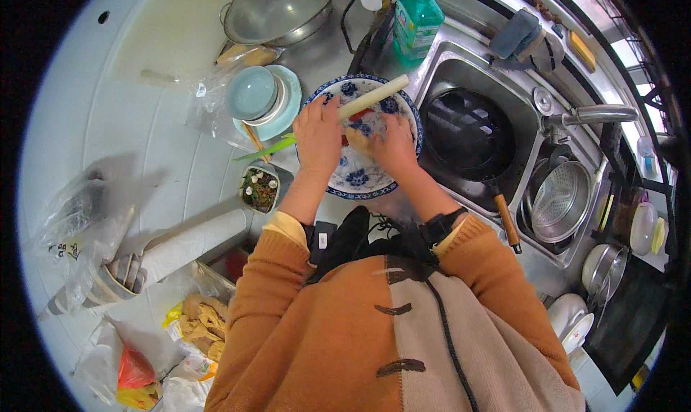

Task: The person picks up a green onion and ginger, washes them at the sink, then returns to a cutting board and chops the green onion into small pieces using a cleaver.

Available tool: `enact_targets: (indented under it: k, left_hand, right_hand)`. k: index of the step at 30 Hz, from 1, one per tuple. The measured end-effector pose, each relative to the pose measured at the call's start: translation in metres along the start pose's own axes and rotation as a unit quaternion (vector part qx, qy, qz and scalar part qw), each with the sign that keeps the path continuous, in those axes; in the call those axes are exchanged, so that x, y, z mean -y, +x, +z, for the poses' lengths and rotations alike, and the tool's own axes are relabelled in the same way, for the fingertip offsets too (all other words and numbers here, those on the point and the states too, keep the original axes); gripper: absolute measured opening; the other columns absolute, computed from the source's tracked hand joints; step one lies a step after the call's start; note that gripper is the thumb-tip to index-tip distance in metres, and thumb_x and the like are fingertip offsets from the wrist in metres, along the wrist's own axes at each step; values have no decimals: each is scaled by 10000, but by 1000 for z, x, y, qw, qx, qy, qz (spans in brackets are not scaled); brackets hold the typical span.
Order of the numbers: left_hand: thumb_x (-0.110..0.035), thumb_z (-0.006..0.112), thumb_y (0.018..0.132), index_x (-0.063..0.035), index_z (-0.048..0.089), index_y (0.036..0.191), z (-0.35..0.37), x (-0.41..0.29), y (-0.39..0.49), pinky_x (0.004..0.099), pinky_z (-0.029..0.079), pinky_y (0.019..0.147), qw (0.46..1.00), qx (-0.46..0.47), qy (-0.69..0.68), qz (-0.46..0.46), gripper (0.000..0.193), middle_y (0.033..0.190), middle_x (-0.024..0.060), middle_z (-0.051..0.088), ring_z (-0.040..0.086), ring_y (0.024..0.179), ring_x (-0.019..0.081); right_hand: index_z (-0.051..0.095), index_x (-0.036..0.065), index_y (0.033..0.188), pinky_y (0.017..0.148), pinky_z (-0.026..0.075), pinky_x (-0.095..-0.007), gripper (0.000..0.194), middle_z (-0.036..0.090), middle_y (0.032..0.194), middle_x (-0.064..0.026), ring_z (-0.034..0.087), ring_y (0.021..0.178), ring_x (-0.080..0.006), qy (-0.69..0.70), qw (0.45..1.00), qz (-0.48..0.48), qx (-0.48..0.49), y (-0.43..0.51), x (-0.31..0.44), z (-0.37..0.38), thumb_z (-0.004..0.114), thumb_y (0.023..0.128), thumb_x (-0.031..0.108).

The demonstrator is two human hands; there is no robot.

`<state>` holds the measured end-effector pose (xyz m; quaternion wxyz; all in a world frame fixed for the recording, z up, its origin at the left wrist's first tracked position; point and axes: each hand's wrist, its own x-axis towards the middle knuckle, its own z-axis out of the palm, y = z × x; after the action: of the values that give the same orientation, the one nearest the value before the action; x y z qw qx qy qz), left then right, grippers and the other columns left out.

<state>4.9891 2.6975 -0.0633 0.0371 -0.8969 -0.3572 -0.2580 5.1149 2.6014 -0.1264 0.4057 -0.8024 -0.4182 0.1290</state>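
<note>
Both my hands are over a blue-and-white floral bowl [356, 194] with a patterned blue rim. My left hand [317, 142] closes around a leek or large scallion [378, 96]. Its thick white stalk points up and right across the bowl, while a green leaf [272, 147] sticks out under my wrist. Inside the bowl my right hand [394, 144] has its fingers curled at a pale tan piece [358, 140], likely ginger. Red pieces [360, 114], perhaps chilli, lie between the hands. My palms hide part of the bowl's contents.
Right of the bowl, a black pan [469, 131] sits in the steel sink [518, 190] beside a faucet [599, 115]. A green bottle [418, 23] stands behind. Stacked dishes [252, 93], chopsticks [253, 140] and a lidded wok [280, 12] are at the left.
</note>
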Motion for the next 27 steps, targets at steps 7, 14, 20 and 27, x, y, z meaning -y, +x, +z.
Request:
enact_targets:
  k: [7, 14, 20, 27]
  left_hand:
    - [-114, 584, 846, -92, 562, 1128, 1, 16, -14, 469, 504, 695, 966, 256, -25, -39, 283, 938, 145, 630, 631, 841, 351]
    - [-151, 521, 902, -67, 518, 1106, -39, -20, -28, 463, 512, 664, 956, 287, 2, -51, 221, 927, 153, 619, 635, 807, 361]
    - [-235, 566, 911, -60, 483, 1129, -80, -38, -34, 484, 506, 679, 923, 367, -38, -105, 292, 962, 179, 639, 637, 832, 385]
    - [-320, 473, 984, -22, 542, 1003, -96, -29, -30, 476, 466, 663, 901, 329, -246, -138, 307, 810, 217, 628, 614, 781, 415]
  right_hand:
    - [642, -3, 927, 739, 517, -323, 154, 629, 883, -115, 621, 896, -219, 404, 814, 398, 128, 29, -5, 23, 540, 907, 110]
    - [543, 59, 1116, 559, 486, -337, 224, 538, 713, -42, 601, 661, -196, 633, 630, 450, -21, 6, 69, 13, 576, 926, 171]
    - [468, 103, 837, 486, 430, -295, 256, 453, 656, -2, 449, 532, -127, 603, 666, 424, -114, 38, 65, -13, 604, 941, 293]
    - [460, 112, 820, 515, 423, -267, 298, 435, 646, 6, 428, 536, -103, 714, 571, 400, -64, 33, 80, -37, 566, 962, 352]
